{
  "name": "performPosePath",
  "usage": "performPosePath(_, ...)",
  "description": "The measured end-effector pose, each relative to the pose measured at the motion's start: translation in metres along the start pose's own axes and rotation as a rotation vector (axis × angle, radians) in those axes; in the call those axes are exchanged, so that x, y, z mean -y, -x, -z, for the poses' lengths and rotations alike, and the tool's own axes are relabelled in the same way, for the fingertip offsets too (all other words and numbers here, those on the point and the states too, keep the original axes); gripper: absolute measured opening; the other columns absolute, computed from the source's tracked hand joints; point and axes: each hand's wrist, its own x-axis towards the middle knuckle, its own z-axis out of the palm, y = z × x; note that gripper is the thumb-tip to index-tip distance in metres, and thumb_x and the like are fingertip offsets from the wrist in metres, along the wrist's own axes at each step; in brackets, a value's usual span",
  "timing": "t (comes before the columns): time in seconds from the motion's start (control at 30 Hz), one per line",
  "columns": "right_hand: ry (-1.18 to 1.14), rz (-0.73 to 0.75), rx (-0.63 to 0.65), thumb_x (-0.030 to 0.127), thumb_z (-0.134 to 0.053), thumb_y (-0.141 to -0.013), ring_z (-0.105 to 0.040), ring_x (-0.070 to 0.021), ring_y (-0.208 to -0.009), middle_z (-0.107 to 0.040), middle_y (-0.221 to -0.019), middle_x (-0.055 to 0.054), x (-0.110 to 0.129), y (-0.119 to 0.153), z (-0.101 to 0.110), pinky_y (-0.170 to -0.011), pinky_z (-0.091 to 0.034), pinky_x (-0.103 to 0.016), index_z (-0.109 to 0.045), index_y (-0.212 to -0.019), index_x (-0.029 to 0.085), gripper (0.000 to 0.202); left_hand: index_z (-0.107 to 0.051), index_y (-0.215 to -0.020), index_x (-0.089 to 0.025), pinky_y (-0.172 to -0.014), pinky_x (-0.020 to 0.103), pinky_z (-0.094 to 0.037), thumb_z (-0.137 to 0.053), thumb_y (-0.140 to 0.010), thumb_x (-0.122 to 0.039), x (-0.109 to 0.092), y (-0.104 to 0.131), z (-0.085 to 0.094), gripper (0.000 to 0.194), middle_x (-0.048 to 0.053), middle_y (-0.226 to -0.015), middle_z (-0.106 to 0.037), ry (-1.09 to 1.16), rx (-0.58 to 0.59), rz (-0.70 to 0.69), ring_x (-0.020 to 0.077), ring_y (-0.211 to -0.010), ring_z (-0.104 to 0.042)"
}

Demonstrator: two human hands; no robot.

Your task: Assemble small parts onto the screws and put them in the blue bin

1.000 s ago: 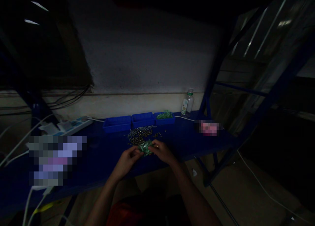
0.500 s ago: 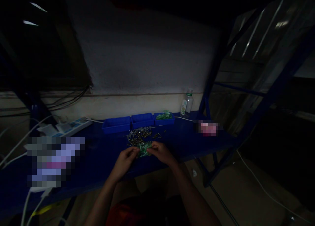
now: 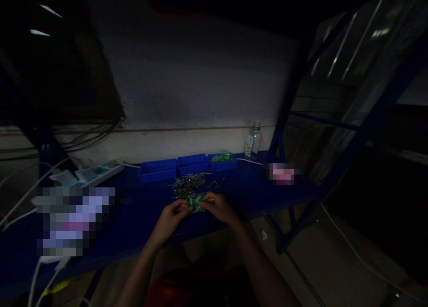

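Between my hands is a small clear plastic bag of green pieces, held above the front part of the blue table. My left hand pinches its left side, thumb and fingers closed. On the right side, my right hand grips it the same way, with a ring on one finger. Just behind the bag lies a loose pile of small metal parts, some silver and pin-like, others brassy. What the green pieces are is too dark to tell.
Three blue bins stand along the wall: a left bin, a middle bin and a right bin holding green bagged pieces. A clear bottle is at back right. Left are a power strip and blurred items; a blurred pink item lies right.
My left thumb has shifted slightly over the bag's left side. Both hands stay on the bag in nearly the same place, and the view has moved very little.
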Motion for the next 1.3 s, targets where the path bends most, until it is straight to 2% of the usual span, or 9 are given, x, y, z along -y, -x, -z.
performPosePath(0.17, 0.042, 0.016, -0.005, 0.040, -0.058, -0.077, -0.056, -0.0123, -0.066, -0.059, -0.069, 0.002, 0.002, 0.000, 0.000, -0.062, -0.041, -0.022, -0.056, -0.076, 0.017, 0.023, -0.060, -0.075, -0.016, -0.055, 0.021, -0.037, -0.055, -0.074, -0.044, -0.003, 0.001, 0.002, 0.029, -0.002, -0.064, -0.055, -0.028, -0.022, -0.023, 0.0131, -0.059, -0.049)
performPosePath(0.37, 0.136, 0.089, -0.097, 0.038, -0.059, -0.077, -0.051, -0.0114, -0.068, -0.056, -0.071, 0.002, 0.001, -0.002, 0.002, -0.063, -0.038, -0.022, -0.061, -0.073, 0.017, 0.022, -0.062, -0.079, -0.015, -0.056, 0.022, -0.037, -0.053, -0.077, -0.046, 0.003, 0.000, 0.004, 0.032, 0.000, -0.068, -0.058, -0.029, -0.064, -0.030, 0.0140, -0.062, -0.051)
performPosePath(0.53, 0.028, 0.044, -0.017, 0.043, -0.054, -0.080, -0.051, -0.0101, -0.060, -0.055, -0.064, 0.002, 0.004, 0.000, 0.004, -0.057, -0.038, -0.021, -0.061, -0.074, 0.017, 0.027, -0.064, -0.084, -0.014, -0.055, 0.023, -0.039, -0.056, -0.075, -0.046, 0.008, -0.002, 0.006, 0.035, 0.000, -0.066, -0.060, 0.060, -0.094, 0.033, 0.0140, -0.059, -0.052)
performPosePath(0.77, -0.182, -0.035, 0.008, 0.056, -0.035, -0.085, -0.060, -0.0149, -0.069, -0.065, -0.079, -0.007, 0.005, -0.003, 0.003, -0.057, -0.044, -0.024, -0.064, -0.084, 0.013, 0.051, -0.066, -0.091, -0.012, -0.067, 0.025, -0.043, -0.054, -0.077, -0.047, 0.012, -0.003, 0.011, 0.039, 0.004, -0.075, -0.067, 0.119, -0.112, 0.024, 0.0171, -0.070, -0.058)
performPosePath(0.97, -0.102, 0.004, -0.028, 0.037, -0.063, -0.073, -0.057, -0.0127, -0.067, -0.062, -0.074, 0.000, -0.001, -0.001, 0.003, -0.057, -0.043, -0.022, -0.061, -0.086, 0.018, 0.023, -0.051, -0.118, -0.014, -0.063, 0.024, -0.043, -0.066, -0.069, -0.038, 0.015, -0.005, 0.008, 0.057, 0.001, -0.073, -0.067, 0.192, -0.088, 0.042, 0.0155, -0.067, -0.059)
performPosePath(1.03, -0.097, -0.004, -0.042, 0.033, -0.063, -0.073, -0.056, -0.0120, -0.064, -0.061, -0.071, 0.002, -0.003, -0.002, 0.002, -0.056, -0.042, -0.021, -0.058, -0.088, 0.019, 0.021, -0.053, -0.113, -0.014, -0.062, 0.024, -0.043, -0.067, -0.068, -0.037, 0.015, -0.005, 0.007, 0.052, 0.001, -0.070, -0.066, 0.197, -0.085, 0.062, 0.0154, -0.065, -0.060)
performPosePath(1.17, 0.058, 0.066, -0.133, 0.031, -0.062, -0.074, -0.057, -0.0128, -0.071, -0.060, -0.076, 0.001, -0.004, -0.003, 0.002, -0.065, -0.043, -0.023, -0.059, -0.083, 0.019, 0.015, -0.061, -0.083, -0.014, -0.059, 0.023, -0.043, -0.067, -0.067, -0.036, 0.014, -0.003, 0.006, 0.028, 0.001, -0.067, -0.065, 0.186, -0.065, 0.082, 0.0147, -0.062, -0.059)
performPosePath(1.23, 0.149, 0.114, -0.168, 0.031, -0.062, -0.075, -0.057, -0.0132, -0.076, -0.061, -0.080, 0.000, -0.002, -0.002, 0.002, -0.069, -0.043, -0.024, -0.060, -0.081, 0.019, 0.014, -0.061, -0.080, -0.014, -0.059, 0.022, -0.043, -0.066, -0.068, -0.037, 0.012, -0.001, 0.006, 0.026, 0.000, -0.066, -0.064, 0.158, -0.050, 0.069, 0.0146, -0.062, -0.059)
performPosePath(1.3, 0.170, 0.124, -0.108, 0.033, -0.059, -0.077, -0.058, -0.0135, -0.078, -0.062, -0.083, -0.001, 0.002, 0.000, 0.001, -0.069, -0.044, -0.024, -0.062, -0.084, 0.019, 0.016, -0.062, -0.081, -0.015, -0.060, 0.023, -0.044, -0.065, -0.069, -0.038, 0.010, 0.001, 0.006, 0.027, 0.001, -0.069, -0.065, 0.115, -0.040, 0.051, 0.0156, -0.064, -0.059)
